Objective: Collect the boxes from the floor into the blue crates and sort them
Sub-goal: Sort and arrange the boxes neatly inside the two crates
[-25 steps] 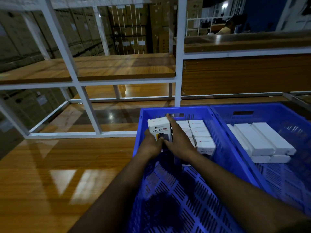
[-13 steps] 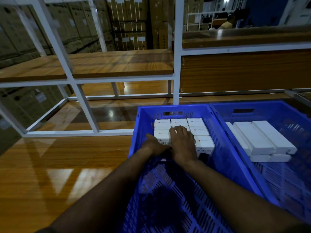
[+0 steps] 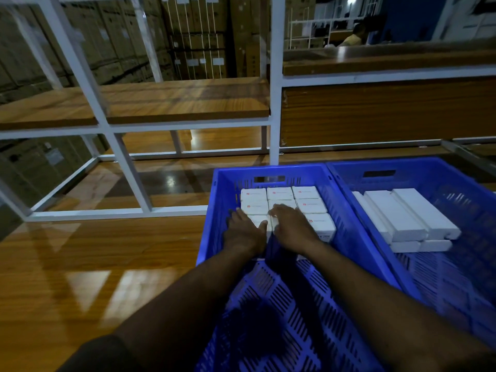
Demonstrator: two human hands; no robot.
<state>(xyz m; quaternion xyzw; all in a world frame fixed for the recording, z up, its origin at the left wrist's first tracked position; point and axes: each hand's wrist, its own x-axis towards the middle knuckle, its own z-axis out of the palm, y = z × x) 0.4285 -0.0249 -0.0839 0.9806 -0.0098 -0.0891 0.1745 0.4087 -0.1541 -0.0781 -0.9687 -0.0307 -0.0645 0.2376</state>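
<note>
Two blue crates stand side by side on the wooden surface. The left crate (image 3: 214, 210) holds several small white boxes (image 3: 306, 193) packed in rows at its far end. My left hand (image 3: 245, 232) and my right hand (image 3: 291, 228) both lie flat on the nearest boxes of that block, fingers spread, palms down. The box under my hands (image 3: 269, 226) shows only as a thin white strip between them. The right crate (image 3: 456, 183) holds several longer white boxes (image 3: 408, 218) stacked in two layers.
A white metal shelf frame (image 3: 275, 103) with wooden boards rises just behind the crates. Stacks of brown cartons (image 3: 198, 36) fill the background. A person in a yellow top (image 3: 351, 38) sits far off at the back right. Glossy wooden surface (image 3: 94, 264) spreads to the left.
One second ago my hands held a box upright above the left crate. It now lies flat in the front row and both hands rest on top of the boxes.
</note>
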